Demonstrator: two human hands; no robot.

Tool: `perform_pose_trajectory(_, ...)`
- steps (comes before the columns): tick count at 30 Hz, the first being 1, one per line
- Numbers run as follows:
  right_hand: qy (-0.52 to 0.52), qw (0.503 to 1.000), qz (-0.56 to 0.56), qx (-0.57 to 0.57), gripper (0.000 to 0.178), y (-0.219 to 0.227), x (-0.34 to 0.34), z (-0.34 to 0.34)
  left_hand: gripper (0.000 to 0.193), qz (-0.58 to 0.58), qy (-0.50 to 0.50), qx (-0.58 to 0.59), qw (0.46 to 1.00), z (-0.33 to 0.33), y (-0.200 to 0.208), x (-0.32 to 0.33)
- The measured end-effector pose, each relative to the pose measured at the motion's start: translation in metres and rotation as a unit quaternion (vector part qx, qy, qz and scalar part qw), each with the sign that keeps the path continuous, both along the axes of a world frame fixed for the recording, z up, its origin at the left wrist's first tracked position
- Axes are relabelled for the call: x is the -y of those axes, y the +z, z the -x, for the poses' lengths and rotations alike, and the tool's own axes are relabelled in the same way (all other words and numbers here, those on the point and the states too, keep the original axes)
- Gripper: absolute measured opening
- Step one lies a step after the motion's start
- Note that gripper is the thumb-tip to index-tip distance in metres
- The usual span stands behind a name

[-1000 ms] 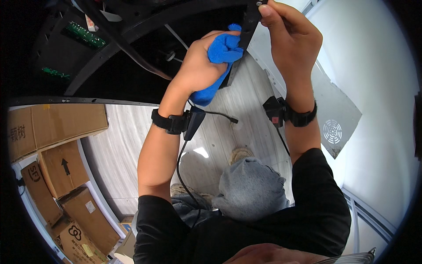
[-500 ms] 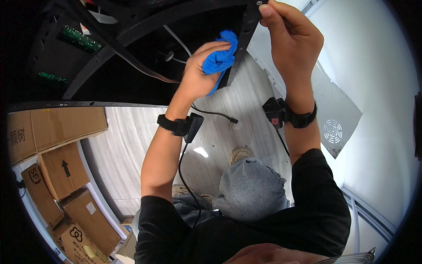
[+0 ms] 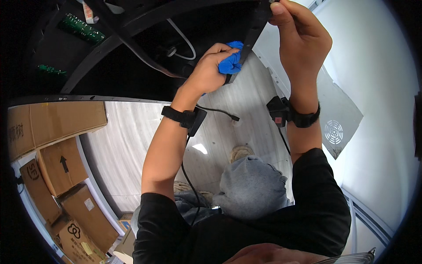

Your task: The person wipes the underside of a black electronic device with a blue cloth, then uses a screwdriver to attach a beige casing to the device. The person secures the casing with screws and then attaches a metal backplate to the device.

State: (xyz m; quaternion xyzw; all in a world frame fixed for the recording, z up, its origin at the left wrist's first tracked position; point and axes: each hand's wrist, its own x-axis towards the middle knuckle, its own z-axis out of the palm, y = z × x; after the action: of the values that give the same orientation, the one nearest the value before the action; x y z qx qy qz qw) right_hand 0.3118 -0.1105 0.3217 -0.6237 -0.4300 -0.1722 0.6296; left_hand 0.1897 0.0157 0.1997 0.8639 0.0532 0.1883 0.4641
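My left hand (image 3: 209, 70) is closed round a crumpled blue cloth (image 3: 230, 62), which it presses against the inner side of a black metal frame (image 3: 252, 37). Part of the cloth is hidden under the palm. Higher up and to the right, my right hand (image 3: 304, 37) pinches the edge of the same frame between thumb and fingers, at the top of the view. The frame belongs to a large black housing (image 3: 145, 88) with a dark interior, where a grey cable (image 3: 184, 38) loops and green circuit boards (image 3: 82, 29) show at the left.
A black cable with a plug (image 3: 233, 117) hangs below the housing. At the right, a grey metal panel with a round vent (image 3: 334, 132) leans by a white wall (image 3: 382, 110). Cardboard boxes (image 3: 66, 165) are stacked at the left. Pale wood-look flooring (image 3: 132, 145) lies beneath.
My left hand has shifted slightly right with the cloth, now bunched tighter by the frame's edge. The housing edge and my right hand appear a little further right.
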Motion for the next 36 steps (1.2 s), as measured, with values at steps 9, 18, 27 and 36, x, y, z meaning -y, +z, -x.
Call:
perform_pose_trajectory(9,0.015,1.000,-0.002,-0.027,0.012,0.001,-0.002,0.002,0.055,0.051,-0.002,-0.042,0.998,-0.008,0.011,0.000)
perform_pose_trajectory(18,0.066,0.996,-0.018,-0.064,0.013,-0.006,0.000,-0.003,0.048,-0.047,0.065,-0.006,0.997,-0.004,-0.004,0.007)
perform_pose_trajectory(27,0.050,0.999,0.001,-0.007,0.014,-0.003,0.001,-0.004,0.065,0.281,0.154,-0.044,0.946,0.023,-0.035,0.013)
perform_pose_trajectory(36,0.065,0.997,-0.026,-0.033,0.013,-0.006,-0.001,-0.002,0.049,0.098,0.060,-0.008,0.993,0.003,-0.024,0.013)
